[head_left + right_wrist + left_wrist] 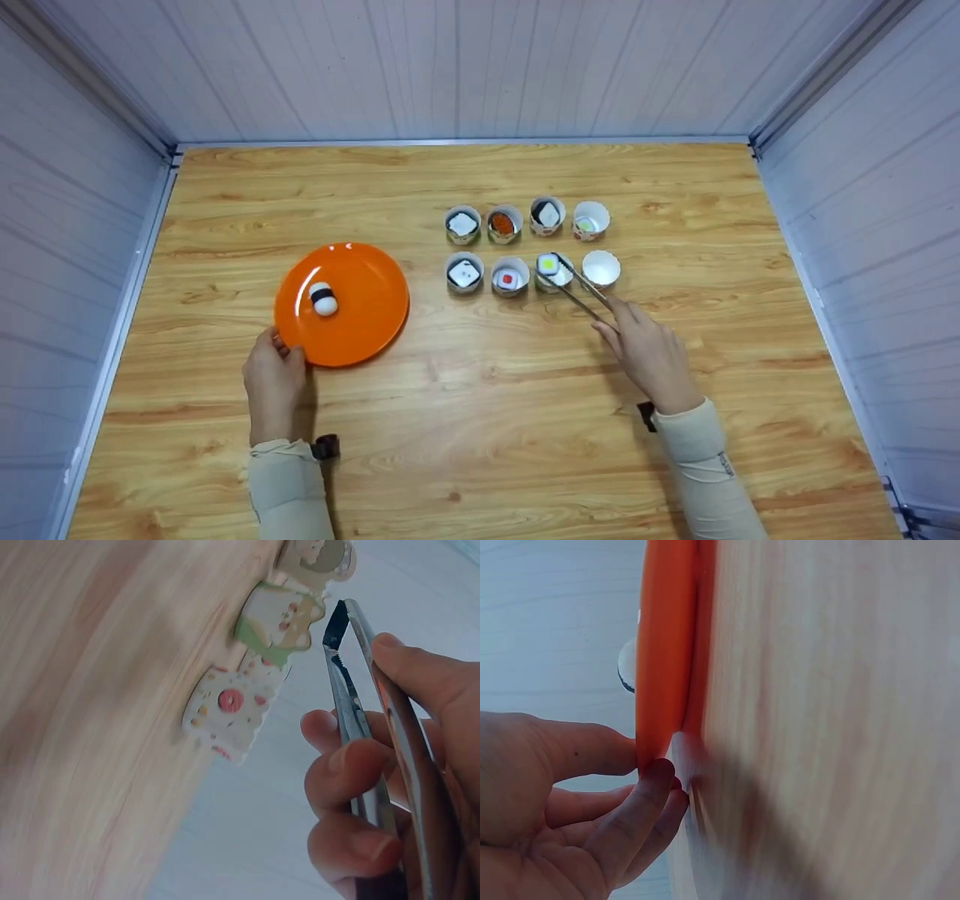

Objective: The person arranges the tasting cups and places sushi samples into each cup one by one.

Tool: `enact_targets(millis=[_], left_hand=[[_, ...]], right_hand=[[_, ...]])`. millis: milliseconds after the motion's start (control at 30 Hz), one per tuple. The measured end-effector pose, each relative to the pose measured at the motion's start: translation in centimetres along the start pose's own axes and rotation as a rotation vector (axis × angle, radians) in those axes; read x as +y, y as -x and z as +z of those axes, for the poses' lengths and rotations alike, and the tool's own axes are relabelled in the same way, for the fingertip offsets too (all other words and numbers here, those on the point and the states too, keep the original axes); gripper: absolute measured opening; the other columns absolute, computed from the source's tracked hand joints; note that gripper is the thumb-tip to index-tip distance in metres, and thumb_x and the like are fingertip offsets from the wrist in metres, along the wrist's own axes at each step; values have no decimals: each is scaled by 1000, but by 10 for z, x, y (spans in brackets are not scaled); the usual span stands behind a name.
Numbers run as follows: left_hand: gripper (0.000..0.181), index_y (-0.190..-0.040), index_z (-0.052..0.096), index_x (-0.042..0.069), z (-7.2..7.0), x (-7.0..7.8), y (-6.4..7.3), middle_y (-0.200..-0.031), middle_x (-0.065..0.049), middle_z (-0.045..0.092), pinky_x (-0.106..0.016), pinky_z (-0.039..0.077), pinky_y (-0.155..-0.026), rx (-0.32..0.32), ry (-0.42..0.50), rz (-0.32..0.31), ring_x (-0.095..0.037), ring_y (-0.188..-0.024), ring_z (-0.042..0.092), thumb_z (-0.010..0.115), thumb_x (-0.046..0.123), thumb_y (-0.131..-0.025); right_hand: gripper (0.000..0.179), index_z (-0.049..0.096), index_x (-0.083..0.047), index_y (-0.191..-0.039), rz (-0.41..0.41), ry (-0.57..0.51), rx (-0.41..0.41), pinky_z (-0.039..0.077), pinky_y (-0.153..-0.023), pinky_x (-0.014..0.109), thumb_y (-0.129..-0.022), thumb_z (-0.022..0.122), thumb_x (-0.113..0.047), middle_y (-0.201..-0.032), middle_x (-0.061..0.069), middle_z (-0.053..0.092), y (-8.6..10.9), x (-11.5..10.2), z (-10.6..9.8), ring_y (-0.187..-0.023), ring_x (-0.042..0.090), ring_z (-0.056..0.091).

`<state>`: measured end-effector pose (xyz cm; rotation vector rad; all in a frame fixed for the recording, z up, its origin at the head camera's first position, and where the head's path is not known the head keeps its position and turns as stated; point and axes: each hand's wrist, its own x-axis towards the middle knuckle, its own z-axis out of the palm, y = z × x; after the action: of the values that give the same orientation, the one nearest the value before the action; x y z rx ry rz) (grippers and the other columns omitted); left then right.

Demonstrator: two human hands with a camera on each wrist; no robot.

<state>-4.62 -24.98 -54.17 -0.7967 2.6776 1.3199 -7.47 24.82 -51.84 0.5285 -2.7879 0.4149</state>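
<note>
- The right hand (pixel 651 352) reached forward from its cream sleeve (pixel 705 469) toward the paper cups, fingers curled round a pair of metal tongs (pixel 581 289).
- The tongs' tips pinched a white sushi piece with a yellow centre (pixel 548 265), just above the third cup (pixel 555 274) of the near row.
- Right of that cup stood an empty white cup (pixel 601 268); the other cups held sushi pieces.
- The left hand (pixel 273 382) lay on the table (pixel 480 420), thumb and fingertips gripping the near rim of the orange plate (pixel 360 315).
- A white rice ball with a black band (pixel 323 298) sat on the plate, left of the cups.
- The cups' printed patterns showed no readable writing.
</note>
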Motion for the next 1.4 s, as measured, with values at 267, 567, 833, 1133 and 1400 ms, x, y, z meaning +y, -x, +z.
enact_targets(millis=[267,567,833,1133,1400], left_hand=[[49,-146,38,-10,0,0,-1,-131,-29,54,-49,44,-104,2,-1,5,-39,-122,53,47,4,-100],[50,-144,38,-14,1,1,-1,-128,-32,55,-52,44,-103,32,-30,31,-42,-117,54,50,2,-98],[50,-144,39,-13,1,1,-1,-129,-32,54,-51,44,-103,25,-25,25,-42,-118,54,50,2,-98],[50,-147,36,-11,0,2,-1,-134,-31,52,-49,43,-105,1,-14,-9,-40,-122,53,48,2,-100],[51,-147,36,-12,0,0,-1,-133,-31,53,-50,43,-105,2,-12,4,-41,-121,53,49,2,-100]], right_hand=[[41,62,-2,-124,11,18,5,42,-36,41,-95,71,-28,-95,15,66,3,9,0,-48,28,53],[38,63,0,-121,-8,17,40,44,-37,45,-95,71,-27,-93,13,65,3,12,1,-51,31,57],[42,63,1,-124,29,-4,14,48,-42,47,-96,69,-30,-96,15,66,4,12,1,-59,33,62],[41,61,0,-124,41,-25,1,49,-43,46,-97,68,-30,-92,13,64,-1,7,4,-61,31,62],[47,59,-4,-132,-18,-49,-21,45,-40,43,-97,67,-34,-100,13,64,-23,-20,14,-53,28,55]])
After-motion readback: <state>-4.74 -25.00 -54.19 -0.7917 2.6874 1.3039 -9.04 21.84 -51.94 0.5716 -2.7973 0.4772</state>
